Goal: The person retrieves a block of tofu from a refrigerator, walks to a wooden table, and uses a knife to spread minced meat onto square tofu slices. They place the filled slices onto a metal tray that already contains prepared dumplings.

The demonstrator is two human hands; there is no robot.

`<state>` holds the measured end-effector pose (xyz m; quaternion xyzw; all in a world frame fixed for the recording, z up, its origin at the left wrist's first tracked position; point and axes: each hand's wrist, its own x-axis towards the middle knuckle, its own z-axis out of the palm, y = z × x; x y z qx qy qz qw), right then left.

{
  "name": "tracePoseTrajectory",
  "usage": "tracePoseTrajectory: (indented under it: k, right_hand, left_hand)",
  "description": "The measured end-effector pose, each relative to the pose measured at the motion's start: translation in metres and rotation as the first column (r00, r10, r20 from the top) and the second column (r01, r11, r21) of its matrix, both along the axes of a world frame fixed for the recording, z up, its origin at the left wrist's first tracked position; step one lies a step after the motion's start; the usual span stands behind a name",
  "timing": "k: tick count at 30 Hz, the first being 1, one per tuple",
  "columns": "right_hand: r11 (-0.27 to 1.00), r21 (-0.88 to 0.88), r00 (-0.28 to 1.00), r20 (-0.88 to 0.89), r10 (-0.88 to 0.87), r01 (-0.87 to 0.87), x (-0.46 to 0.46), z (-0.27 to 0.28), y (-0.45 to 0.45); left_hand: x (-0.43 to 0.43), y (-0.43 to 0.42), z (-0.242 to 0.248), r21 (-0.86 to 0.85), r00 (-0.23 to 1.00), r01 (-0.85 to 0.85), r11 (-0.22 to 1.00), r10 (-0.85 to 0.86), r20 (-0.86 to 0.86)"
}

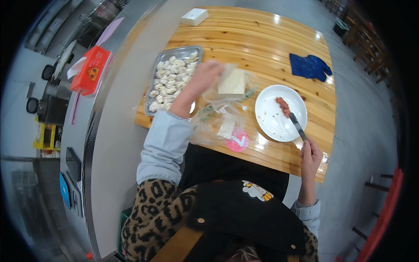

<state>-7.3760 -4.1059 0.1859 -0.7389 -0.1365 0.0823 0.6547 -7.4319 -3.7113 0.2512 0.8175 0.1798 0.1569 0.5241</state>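
Observation:
My left hand has its fingers pinched on a thin pale sheet at the left edge of a stack of square dough wrappers. The sheet is blurred; I cannot tell whether it is a wrapper or bag film. The stack rests on an opened clear plastic bag. In my right hand is a dark flat spatula or blunt knife, its tip touching pink minced meat in a round white plate. Left of the stack, a clear plastic tray holds many folded dumplings, partly hidden by my left forearm.
A smaller pale strip and a pink round label lie near the wooden table's front edge. A blue cloth is at the right, a white box at the far edge. On the left counter stands a red tissue box.

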Motion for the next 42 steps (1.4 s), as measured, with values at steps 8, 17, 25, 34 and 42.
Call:
tracePoseTrajectory:
  k: [8,17,25,34,42]
  right_hand:
    - [0.838,-0.537,0.688,0.645,0.331,0.1,0.029,0.028,0.001]
    - [0.692,-0.706,0.51,0.655,0.557,0.152,0.038,0.035,0.006]
    - [0.575,-0.797,0.426,0.592,0.684,0.184,0.024,0.035,-0.004]
    - [0.855,-0.497,0.871,0.342,0.353,-0.151,0.008,0.041,-0.002]
    - [0.705,-0.707,0.773,0.417,0.478,-0.054,-0.005,0.051,-0.002]
  left_hand:
    - [-0.046,-0.033,0.011,-0.828,0.915,0.184,0.529,0.216,0.341]
    - [-0.081,-0.13,-0.038,-0.953,0.999,0.051,0.299,-0.017,0.048]
    - [-0.098,-0.143,-0.061,-0.998,0.997,0.058,0.005,-0.042,0.058]
    - [-0.096,-0.154,-0.064,-1.0,0.999,0.007,0.005,-0.035,0.007]
    - [-0.088,-0.165,-0.072,-1.0,1.0,-0.013,-0.017,0.014,-0.013]
